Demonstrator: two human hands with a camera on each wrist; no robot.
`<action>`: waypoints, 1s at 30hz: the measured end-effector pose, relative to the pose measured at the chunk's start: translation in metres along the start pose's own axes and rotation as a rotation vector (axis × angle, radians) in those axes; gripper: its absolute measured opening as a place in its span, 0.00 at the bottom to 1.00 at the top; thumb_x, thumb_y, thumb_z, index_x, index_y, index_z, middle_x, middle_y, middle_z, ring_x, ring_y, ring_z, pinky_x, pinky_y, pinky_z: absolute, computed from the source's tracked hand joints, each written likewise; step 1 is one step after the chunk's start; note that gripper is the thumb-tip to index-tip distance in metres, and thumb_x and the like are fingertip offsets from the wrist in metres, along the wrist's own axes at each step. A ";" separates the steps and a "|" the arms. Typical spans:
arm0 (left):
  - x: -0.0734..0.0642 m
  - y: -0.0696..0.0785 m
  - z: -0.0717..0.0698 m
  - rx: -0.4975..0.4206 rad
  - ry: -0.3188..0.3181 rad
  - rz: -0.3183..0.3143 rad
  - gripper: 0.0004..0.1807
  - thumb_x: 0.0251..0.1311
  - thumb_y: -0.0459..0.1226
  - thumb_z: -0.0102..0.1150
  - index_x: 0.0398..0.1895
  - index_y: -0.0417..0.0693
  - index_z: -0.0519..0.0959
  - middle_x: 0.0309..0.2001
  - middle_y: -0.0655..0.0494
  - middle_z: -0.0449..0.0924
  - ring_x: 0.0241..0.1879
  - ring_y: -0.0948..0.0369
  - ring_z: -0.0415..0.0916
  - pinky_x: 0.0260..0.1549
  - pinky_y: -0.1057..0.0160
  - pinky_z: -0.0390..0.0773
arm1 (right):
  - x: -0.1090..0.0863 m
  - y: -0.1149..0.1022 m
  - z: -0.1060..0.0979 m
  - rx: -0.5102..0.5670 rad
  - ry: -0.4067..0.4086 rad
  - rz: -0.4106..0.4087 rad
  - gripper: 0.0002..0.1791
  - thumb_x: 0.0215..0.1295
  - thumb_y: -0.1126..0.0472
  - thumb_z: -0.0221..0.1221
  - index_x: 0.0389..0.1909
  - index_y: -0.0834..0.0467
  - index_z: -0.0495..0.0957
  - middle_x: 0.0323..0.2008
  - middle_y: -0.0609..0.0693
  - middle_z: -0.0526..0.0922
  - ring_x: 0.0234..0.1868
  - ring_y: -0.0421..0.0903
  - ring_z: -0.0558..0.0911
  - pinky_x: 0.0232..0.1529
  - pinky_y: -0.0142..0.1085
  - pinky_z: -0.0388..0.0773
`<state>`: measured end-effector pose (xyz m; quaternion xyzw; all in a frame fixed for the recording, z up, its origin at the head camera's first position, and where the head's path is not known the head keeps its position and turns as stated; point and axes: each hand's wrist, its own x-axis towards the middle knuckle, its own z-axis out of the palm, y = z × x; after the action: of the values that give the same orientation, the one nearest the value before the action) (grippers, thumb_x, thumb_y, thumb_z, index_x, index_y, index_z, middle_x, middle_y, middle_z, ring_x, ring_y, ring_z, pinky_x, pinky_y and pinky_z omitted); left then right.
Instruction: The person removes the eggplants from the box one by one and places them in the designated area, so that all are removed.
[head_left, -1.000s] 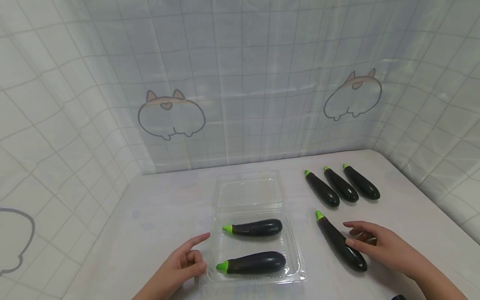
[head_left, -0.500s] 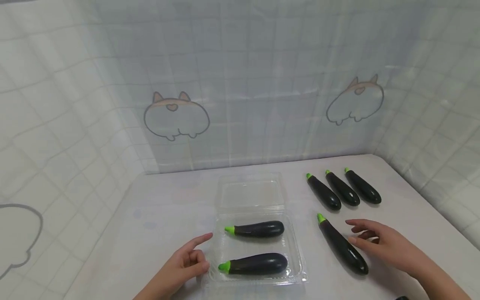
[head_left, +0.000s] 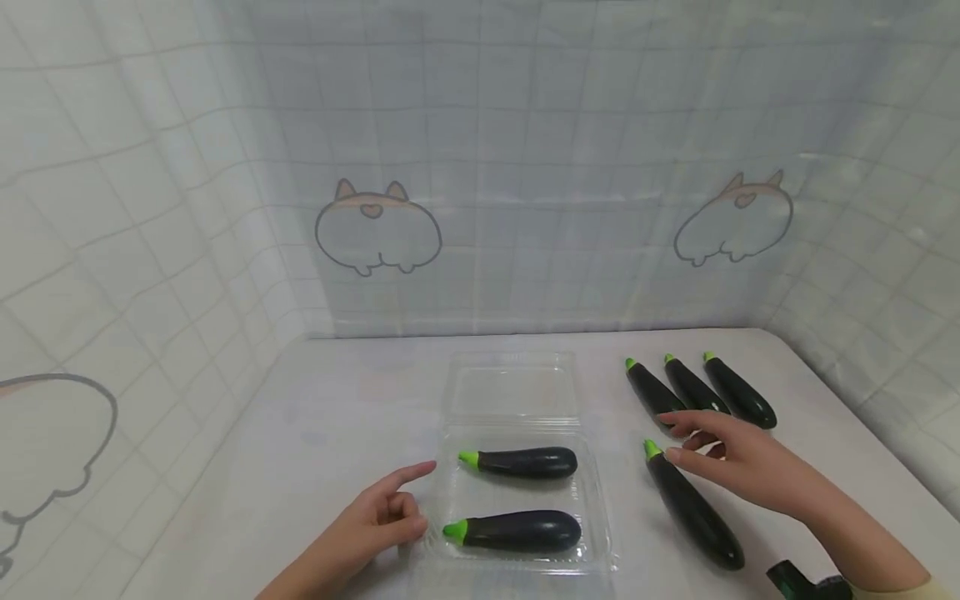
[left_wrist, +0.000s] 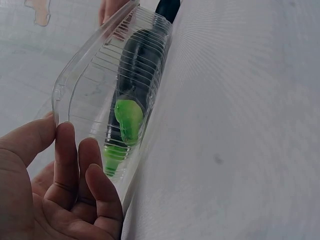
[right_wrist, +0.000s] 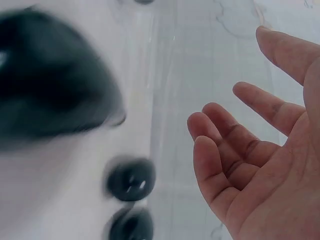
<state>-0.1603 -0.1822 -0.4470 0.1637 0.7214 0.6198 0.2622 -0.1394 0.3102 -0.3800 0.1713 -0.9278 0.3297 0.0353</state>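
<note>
A clear plastic clamshell container (head_left: 600,492) lies open on the table, its lid (head_left: 510,386) folded back. Inside are two dark eggplants with green stems, a far one (head_left: 528,462) and a near one (head_left: 522,531). My left hand (head_left: 378,517) pinches the container's left rim between thumb and curled finger; its index finger points along the side. My right hand (head_left: 742,462) hovers holding nothing, fingers loosely bent, over the stem end of a loose eggplant (head_left: 697,512). In the right wrist view the blunt end of this eggplant (right_wrist: 50,80) looms large and blurred.
Three more eggplants (head_left: 740,392) lie side by side at the back right, partly behind my right hand. A black device (head_left: 806,583) shows under my right wrist. White grid-patterned cloth walls (head_left: 510,183) enclose the table's back and sides.
My right hand has drawn away from the middle of the loose eggplant and shifted forward and left toward its stem. My left hand stays at the container. The head view has shifted slightly.
</note>
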 end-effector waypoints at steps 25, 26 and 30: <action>0.000 -0.001 -0.002 -0.027 -0.022 0.030 0.37 0.69 0.35 0.58 0.77 0.43 0.53 0.34 0.53 0.77 0.32 0.64 0.71 0.35 0.67 0.73 | 0.060 -0.068 0.045 -0.025 -0.247 -0.202 0.30 0.64 0.34 0.59 0.61 0.46 0.76 0.54 0.37 0.78 0.48 0.38 0.79 0.47 0.41 0.77; 0.000 -0.002 -0.002 -0.024 -0.021 0.028 0.37 0.69 0.35 0.58 0.77 0.43 0.54 0.34 0.53 0.77 0.32 0.64 0.71 0.36 0.67 0.73 | 0.061 -0.070 0.048 -0.024 -0.260 -0.207 0.30 0.64 0.34 0.59 0.61 0.46 0.76 0.54 0.37 0.78 0.48 0.38 0.79 0.47 0.41 0.77; 0.001 -0.003 -0.002 -0.015 -0.026 0.040 0.37 0.69 0.35 0.58 0.77 0.43 0.53 0.33 0.54 0.77 0.32 0.65 0.71 0.36 0.67 0.72 | 0.066 -0.076 0.061 -0.002 -0.310 -0.235 0.30 0.64 0.34 0.59 0.60 0.47 0.77 0.51 0.40 0.80 0.47 0.38 0.79 0.46 0.41 0.77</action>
<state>-0.1620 -0.1843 -0.4495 0.1840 0.7098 0.6282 0.2602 -0.1725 0.1976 -0.3698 0.3273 -0.8960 0.2919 -0.0695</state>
